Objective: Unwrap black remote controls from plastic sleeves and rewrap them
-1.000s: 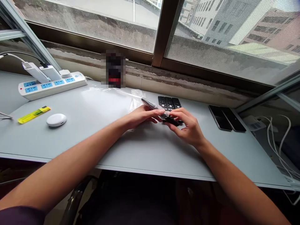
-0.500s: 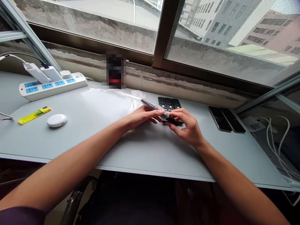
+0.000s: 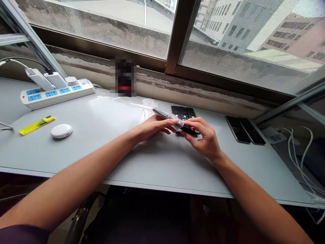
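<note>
Over the middle of the grey table [image 3: 162, 162], my left hand [image 3: 154, 126] pinches a clear plastic bag [image 3: 165, 115] at its open end. My right hand [image 3: 203, 137] grips a black remote [image 3: 189, 129] whose far end lies inside that bag. Just behind my hands lie three more black remotes [image 3: 183, 112] side by side, buttons up. A pile of clear bags [image 3: 145, 110] lies flat under and behind my left hand.
Two black phones [image 3: 245, 129] lie to the right. On the left are a white power strip [image 3: 57, 93] with plugs, a white oval case [image 3: 61, 130] and a yellow packet [image 3: 37, 124]. A blurred dark object [image 3: 123, 77] stands by the window sill. White cables [image 3: 302, 149] hang at far right.
Both hands stay almost in place; my right hand has shifted the remote slightly further into the bag.
</note>
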The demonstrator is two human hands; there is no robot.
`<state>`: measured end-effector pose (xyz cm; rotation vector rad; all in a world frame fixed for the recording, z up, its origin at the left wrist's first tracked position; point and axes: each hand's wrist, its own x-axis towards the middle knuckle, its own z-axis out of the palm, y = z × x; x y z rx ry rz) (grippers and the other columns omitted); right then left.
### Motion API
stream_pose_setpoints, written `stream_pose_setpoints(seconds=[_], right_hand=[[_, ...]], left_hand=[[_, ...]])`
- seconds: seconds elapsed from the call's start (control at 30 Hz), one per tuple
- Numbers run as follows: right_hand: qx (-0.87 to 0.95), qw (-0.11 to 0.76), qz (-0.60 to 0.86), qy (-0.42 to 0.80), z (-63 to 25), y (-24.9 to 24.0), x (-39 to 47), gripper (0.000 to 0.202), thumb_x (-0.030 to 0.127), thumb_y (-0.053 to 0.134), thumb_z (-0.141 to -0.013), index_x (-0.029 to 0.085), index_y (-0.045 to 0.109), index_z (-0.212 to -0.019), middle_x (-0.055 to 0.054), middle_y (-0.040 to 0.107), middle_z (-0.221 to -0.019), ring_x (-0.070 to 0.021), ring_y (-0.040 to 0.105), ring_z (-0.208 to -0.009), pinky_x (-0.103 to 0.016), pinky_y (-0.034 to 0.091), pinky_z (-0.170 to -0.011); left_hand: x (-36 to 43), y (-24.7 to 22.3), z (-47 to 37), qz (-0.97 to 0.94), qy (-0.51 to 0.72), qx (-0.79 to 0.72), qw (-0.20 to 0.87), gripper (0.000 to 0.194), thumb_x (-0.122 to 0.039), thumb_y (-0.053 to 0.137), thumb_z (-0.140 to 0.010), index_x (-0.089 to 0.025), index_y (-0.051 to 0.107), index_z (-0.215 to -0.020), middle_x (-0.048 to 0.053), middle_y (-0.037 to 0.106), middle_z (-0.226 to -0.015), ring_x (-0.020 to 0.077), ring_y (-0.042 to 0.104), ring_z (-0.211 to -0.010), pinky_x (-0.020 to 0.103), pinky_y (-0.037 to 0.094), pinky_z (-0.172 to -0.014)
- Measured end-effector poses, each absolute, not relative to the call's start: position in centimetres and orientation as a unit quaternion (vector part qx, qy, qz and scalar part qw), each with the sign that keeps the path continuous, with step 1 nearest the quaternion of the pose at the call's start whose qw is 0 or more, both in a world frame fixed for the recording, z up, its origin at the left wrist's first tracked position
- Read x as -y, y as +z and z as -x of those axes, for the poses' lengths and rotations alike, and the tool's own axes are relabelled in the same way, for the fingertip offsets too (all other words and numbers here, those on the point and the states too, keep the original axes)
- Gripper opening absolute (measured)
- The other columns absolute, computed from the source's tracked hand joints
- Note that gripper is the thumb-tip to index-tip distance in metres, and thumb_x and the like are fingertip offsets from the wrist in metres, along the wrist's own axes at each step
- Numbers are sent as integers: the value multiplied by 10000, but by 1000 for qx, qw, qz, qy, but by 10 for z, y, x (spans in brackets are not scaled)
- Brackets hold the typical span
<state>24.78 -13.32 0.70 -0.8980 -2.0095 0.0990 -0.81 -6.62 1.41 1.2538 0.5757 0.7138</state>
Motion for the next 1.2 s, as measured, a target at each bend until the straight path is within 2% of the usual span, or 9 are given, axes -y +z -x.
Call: stream_pose_setpoints(seconds=[0.47, 0.83, 1.07, 1.2], right_hand=[[813, 455, 362, 42, -248, 7, 133, 360, 208, 822, -1038, 322, 783, -1377, -91, 791, -1233, -290, 799, -1079, -454, 717, -912], [811, 440, 383, 54, -248, 7, 135, 298, 280, 815, -1059, 311, 786, -1354, -109, 805, -1243, -305, 806, -1088, -490, 733, -921], [813, 434, 383, 66, -248, 7, 135, 281, 277, 818, -1054, 304, 784, -1332, -96, 797, -1213, -267, 795, -975, -424, 725, -784], [817, 436, 371, 74, -247, 7, 135, 289, 256, 816, -1049, 303, 776, -1331, -85, 794, -1200, -252, 787, -948, -400, 717, -760]], left_hand=[[66, 13, 8, -566, 324, -264, 711, 511, -592, 950, -900, -143, 838, -1116, 137, 825, -1116, 236, 786, -996, 347, 571, -900], [66, 13, 7, -570, 318, -264, 710, 530, -629, 949, -891, -150, 838, -1088, 125, 826, -1113, 234, 781, -1000, 351, 569, -902], [68, 17, 6, -576, 313, -275, 703, 551, -649, 946, -881, -143, 834, -1066, 132, 830, -1103, 235, 772, -978, 359, 574, -895], [69, 18, 6, -592, 307, -283, 690, 577, -687, 918, -891, -136, 840, -1043, 137, 833, -1072, 245, 767, -978, 368, 580, -900]])
